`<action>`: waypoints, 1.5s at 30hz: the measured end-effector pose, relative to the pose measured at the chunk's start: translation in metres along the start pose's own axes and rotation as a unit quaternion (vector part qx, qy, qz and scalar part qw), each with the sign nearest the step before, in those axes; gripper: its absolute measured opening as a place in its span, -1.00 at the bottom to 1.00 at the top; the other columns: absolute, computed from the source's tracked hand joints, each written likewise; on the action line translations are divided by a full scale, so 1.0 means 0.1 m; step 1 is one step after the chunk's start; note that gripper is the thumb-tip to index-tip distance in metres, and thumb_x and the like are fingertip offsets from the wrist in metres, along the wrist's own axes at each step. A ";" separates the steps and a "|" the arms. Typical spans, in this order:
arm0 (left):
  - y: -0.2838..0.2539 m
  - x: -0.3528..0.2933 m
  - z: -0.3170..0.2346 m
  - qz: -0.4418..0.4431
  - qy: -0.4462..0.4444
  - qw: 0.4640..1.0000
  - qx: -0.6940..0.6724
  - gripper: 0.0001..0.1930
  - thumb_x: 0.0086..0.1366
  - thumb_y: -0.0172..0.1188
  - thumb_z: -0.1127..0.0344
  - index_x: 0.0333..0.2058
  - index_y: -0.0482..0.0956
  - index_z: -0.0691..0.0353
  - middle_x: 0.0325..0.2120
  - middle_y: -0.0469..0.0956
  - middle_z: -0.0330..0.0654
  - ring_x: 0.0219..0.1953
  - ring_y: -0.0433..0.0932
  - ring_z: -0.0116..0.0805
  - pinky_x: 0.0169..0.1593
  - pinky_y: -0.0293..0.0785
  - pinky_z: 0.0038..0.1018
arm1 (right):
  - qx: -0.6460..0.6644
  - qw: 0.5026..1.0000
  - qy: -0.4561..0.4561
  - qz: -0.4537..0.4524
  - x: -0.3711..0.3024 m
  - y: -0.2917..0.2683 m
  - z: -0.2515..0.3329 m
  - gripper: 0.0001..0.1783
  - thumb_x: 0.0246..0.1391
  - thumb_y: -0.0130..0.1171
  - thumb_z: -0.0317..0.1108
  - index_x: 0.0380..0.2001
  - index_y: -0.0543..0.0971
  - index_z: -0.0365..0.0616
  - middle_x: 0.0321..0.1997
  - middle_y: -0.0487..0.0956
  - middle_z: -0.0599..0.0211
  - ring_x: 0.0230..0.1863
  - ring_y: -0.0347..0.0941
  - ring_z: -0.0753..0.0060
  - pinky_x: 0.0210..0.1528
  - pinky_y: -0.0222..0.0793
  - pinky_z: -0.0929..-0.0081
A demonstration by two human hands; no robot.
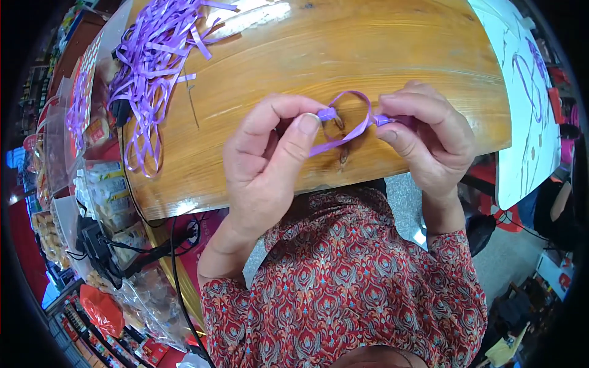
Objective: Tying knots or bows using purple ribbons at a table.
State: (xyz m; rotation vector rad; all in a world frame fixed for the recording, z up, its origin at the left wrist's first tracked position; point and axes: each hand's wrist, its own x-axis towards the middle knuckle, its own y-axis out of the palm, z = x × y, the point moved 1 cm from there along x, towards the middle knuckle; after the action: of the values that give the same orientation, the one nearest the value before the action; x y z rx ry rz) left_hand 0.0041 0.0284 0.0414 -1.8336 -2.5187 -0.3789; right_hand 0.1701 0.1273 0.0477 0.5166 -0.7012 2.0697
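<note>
Between my two hands, a purple ribbon [354, 136] curves in a loop above the wooden table. My left hand [270, 150] pinches one folded or knotted part of it between thumb and forefinger. The thumb and forefinger of my right hand [432, 132] are closed on another bunched part, and the ribbon's tail there is partly hidden by the fingers. A big tangled heap of purple ribbons [153, 52] lies on the table at the far left, apart from both hands.
The glossy wooden table [392, 43] has dark knots and a curved edge. A thin dark wire or stick [192, 101] lies near the heap. At right stands a white marbled board [521, 110] with more purple ribbon. Packaged goods [107, 190] and black cables [178, 288] crowd the left side.
</note>
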 end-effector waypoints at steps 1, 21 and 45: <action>0.01 -0.01 0.01 -0.002 0.000 1.000 -0.001 -0.82 0.25 0.05 0.49 -0.17 0.44 0.39 -0.32 0.47 -0.21 -0.39 0.39 -0.55 -0.28 0.34 -0.61 | 0.074 0.996 0.050 -0.023 -0.02 0.03 -0.02 -0.77 -0.16 0.25 -0.61 -0.32 0.60 -0.25 -0.39 0.59 0.24 -0.40 0.48 0.48 -0.40 0.35 0.64; 0.06 -0.07 0.05 -0.035 0.188 0.941 0.278 -0.75 -0.05 0.32 0.57 -0.32 0.59 0.32 -0.53 0.46 -0.20 -0.50 0.40 -0.43 -0.45 0.33 -0.60 | 0.111 0.993 0.036 0.001 -0.11 0.20 -0.11 -0.75 -0.20 0.27 -0.60 -0.35 0.54 -0.30 -0.36 0.54 0.17 -0.31 0.44 0.36 -0.27 0.33 0.53; 0.06 -0.06 0.10 0.019 0.099 0.974 0.204 -0.93 0.10 0.23 0.52 -0.39 0.57 0.33 -0.61 0.36 -0.30 -0.59 0.27 -0.59 -0.54 0.13 -0.66 | 0.120 0.992 0.045 0.001 -0.16 0.20 -0.19 -0.79 -0.22 0.30 -0.55 -0.41 0.56 -0.28 -0.42 0.55 0.21 -0.40 0.43 0.38 -0.36 0.30 0.53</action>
State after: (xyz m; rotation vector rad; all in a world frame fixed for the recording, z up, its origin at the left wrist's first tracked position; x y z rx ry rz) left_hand 0.0130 0.0269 0.0319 -1.5966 -2.2190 -0.0319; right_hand 0.1600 0.1200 0.0182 0.5518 -0.4015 2.1777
